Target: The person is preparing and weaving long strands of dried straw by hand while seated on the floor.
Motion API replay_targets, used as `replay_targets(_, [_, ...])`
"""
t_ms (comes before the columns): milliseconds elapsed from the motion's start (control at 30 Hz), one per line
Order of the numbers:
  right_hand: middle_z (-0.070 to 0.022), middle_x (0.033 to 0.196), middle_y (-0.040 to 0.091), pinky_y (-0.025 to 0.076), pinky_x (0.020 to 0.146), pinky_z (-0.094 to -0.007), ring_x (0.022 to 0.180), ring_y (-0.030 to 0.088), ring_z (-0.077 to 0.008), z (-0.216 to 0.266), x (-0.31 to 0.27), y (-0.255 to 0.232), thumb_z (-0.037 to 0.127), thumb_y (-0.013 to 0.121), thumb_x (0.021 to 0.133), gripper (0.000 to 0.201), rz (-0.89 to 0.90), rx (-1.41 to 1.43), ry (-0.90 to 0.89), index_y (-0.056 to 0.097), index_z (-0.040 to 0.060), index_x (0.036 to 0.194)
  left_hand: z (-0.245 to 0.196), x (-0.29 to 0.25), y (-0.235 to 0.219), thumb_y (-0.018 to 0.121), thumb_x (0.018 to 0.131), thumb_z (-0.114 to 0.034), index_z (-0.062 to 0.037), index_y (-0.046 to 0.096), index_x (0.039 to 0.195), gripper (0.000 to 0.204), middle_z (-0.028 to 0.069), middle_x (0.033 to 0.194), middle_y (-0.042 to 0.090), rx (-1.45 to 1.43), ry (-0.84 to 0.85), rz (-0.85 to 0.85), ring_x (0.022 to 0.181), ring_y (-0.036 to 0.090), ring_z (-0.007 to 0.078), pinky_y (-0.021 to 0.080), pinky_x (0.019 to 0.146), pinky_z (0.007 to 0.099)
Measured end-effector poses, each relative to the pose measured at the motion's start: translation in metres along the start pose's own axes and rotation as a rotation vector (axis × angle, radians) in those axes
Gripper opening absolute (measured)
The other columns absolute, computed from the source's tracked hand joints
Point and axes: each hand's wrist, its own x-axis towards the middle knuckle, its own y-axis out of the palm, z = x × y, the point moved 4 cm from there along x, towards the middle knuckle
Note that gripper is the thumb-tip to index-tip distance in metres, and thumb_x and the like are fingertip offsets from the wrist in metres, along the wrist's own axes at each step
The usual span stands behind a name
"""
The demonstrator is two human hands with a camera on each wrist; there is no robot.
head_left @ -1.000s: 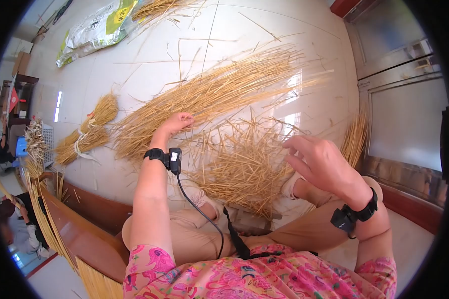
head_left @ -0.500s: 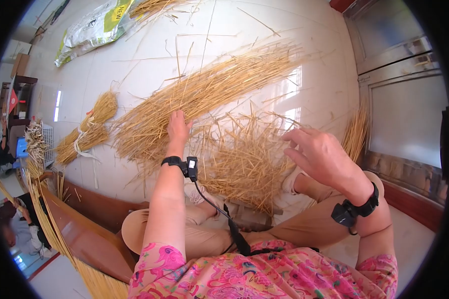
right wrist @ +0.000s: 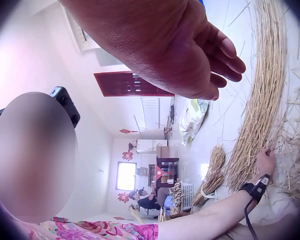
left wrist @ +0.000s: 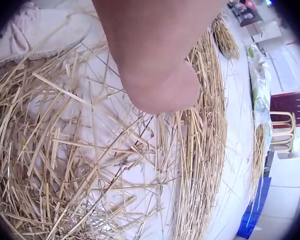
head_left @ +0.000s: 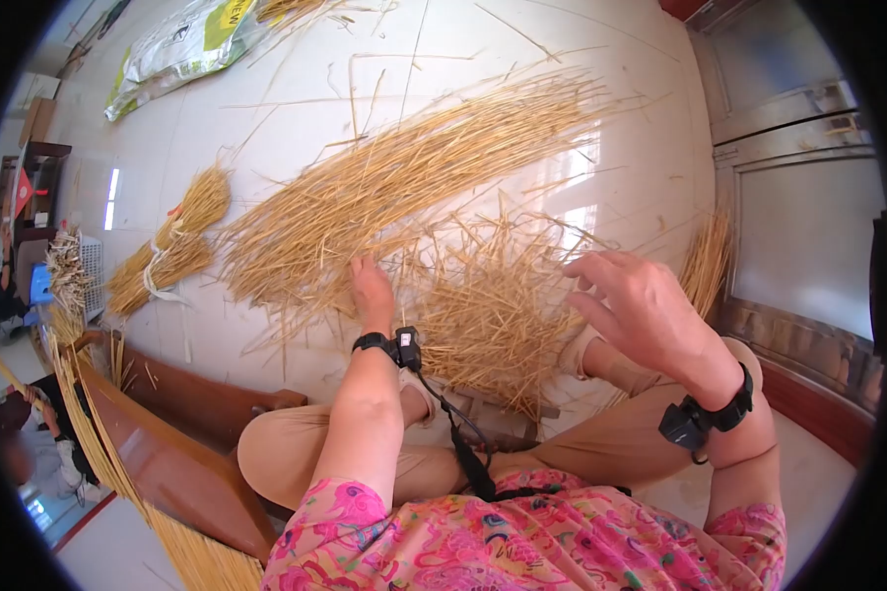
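Observation:
My left hand (head_left: 372, 294) is at the near edge of a long heap of straw (head_left: 414, 163), beside a tangle of shorter loose straw (head_left: 493, 305). The hand's heel hides most of its fingers in the left wrist view, and I cannot tell whether they pinch any stalks. Above the right side of the tangle hangs my right hand (head_left: 626, 295), with nothing in it. In the right wrist view its fingers (right wrist: 225, 62) are loosely bent and apart from the straw.
Tied bundles of straw (head_left: 172, 241) lie on the tiled floor to the left. Farther back is a white and green bag (head_left: 172, 54). A brown wooden piece (head_left: 168, 424) stands at my left, a metal-framed door (head_left: 808, 246) at my right. Another straw bunch (head_left: 710, 261) leans near the door.
My left hand has swung from the side of the long straw heap over it, then drawn back toward my body and slightly right. The right hand has barely moved.

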Motion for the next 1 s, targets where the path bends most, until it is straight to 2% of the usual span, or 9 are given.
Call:
replay_targets(67, [-0.0154,0.082,0.062,0.049,0.067,-0.0411,0.078,0.060,-0.0345,-0.001,0.000,0.000,0.015,0.061,0.082,0.018,-0.017,-0.001,-0.010,0.056,0.0015,0.093,-0.001,0.004,-0.006,0.065,0.077,-0.008,-0.0040,0.056,0.110,0.035,0.0136,0.108,0.054,0.012,0.011,0.032,0.107,0.048,0.0321,0.042,0.088,0.0398])
replay_targets(167, [-0.0152,0.082,0.062,0.049,0.067,-0.0414,0.078,0.060,-0.0344,-0.001,0.000,0.001,0.015,0.061,0.082,0.018,-0.028,-0.001,-0.018,0.056,0.0017,0.093,0.005,0.016,-0.001,0.065,0.076,-0.008,-0.0048,0.056,0.110,0.035,0.0133,0.109,0.054,-0.017,0.119,0.026,0.107,0.048,0.0323,0.041,0.090,0.0396])
replay_targets(367, [-0.0149,0.081,0.062,0.049,0.068,-0.0418,0.078,0.060,-0.0340,-0.002,0.001,0.001,0.016,0.061,0.082,0.018,-0.009,-0.011,0.008,0.056,0.0017,0.093,0.004,0.029,0.003,0.068,0.073,-0.009,-0.0093,0.059,0.096,0.025,0.0141,0.104,0.056,0.125,0.105,0.225,0.104,0.049,0.0327,0.041,0.090,0.0414])
replay_targets(467, [-0.0148,0.081,0.062,0.049,0.067,-0.0417,0.078,0.060,-0.0338,-0.002,0.001,0.001,0.016,0.061,0.082,0.018,-0.021,-0.015,-0.004,0.056,0.0017,0.093,0.025,0.040,0.030,0.068,0.074,-0.011,-0.0123,0.059,0.093,0.021,0.0125,0.110,0.054,0.190,0.114,0.294,0.107,0.048,0.0321,0.041,0.091,0.0427])
replay_targets(567, [-0.0149,0.081,0.062,0.049,0.067,-0.0416,0.078,0.060,-0.0337,-0.003,0.001,0.000,0.016,0.061,0.082,0.018,-0.018,-0.012,-0.003,0.056,0.0017,0.092,0.009,0.034,0.008,0.067,0.075,-0.013,-0.0105,0.058,0.091,0.018,0.0113,0.114,0.051,0.144,0.168,0.179,0.110,0.045,0.0325,0.040,0.091,0.0446])
replay_targets(667, [-0.0150,0.081,0.061,0.049,0.067,-0.0415,0.078,0.060,-0.0336,-0.002,0.000,-0.001,0.016,0.061,0.082,0.018,-0.008,-0.014,0.005,0.056,0.0016,0.092,-0.010,0.032,-0.012,0.062,0.078,-0.014,-0.0061,0.059,0.099,0.022,0.0099,0.118,0.049,0.064,0.208,0.207,0.114,0.043,0.0295,0.039,0.092,0.0447])
replay_targets(767, [-0.0149,0.080,0.061,0.049,0.067,-0.0414,0.078,0.060,-0.0337,-0.003,0.000,0.000,0.016,0.061,0.082,0.019,-0.018,-0.018,-0.001,0.056,0.0016,0.092,-0.023,0.036,-0.020,0.060,0.080,-0.012,-0.0062,0.054,0.110,0.031,0.0112,0.117,0.048,0.000,0.167,0.147,0.114,0.044,0.0295,0.040,0.092,0.0434])
replay_targets(867, [-0.0147,0.080,0.061,0.049,0.066,-0.0413,0.077,0.060,-0.0334,-0.004,0.000,0.000,0.017,0.062,0.082,0.019,-0.020,-0.040,-0.007,0.056,0.0018,0.092,-0.024,0.046,-0.013,0.059,0.082,-0.013,-0.0071,0.048,0.118,0.038,0.0128,0.118,0.046,-0.029,0.020,0.231,0.112,0.044,0.0298,0.041,0.091,0.0418])
replay_targets(1000, [-0.0140,0.080,0.061,0.049,0.064,-0.0408,0.075,0.060,-0.0331,-0.006,0.001,0.001,0.018,0.062,0.081,0.020,-0.014,-0.058,-0.004,0.055,0.0026,0.093,-0.026,0.054,-0.007,0.053,0.085,-0.009,-0.0076,0.047,0.119,0.035,0.0134,0.117,0.043,0.045,0.121,0.177,0.110,0.046,0.0303,0.043,0.089,0.0400])
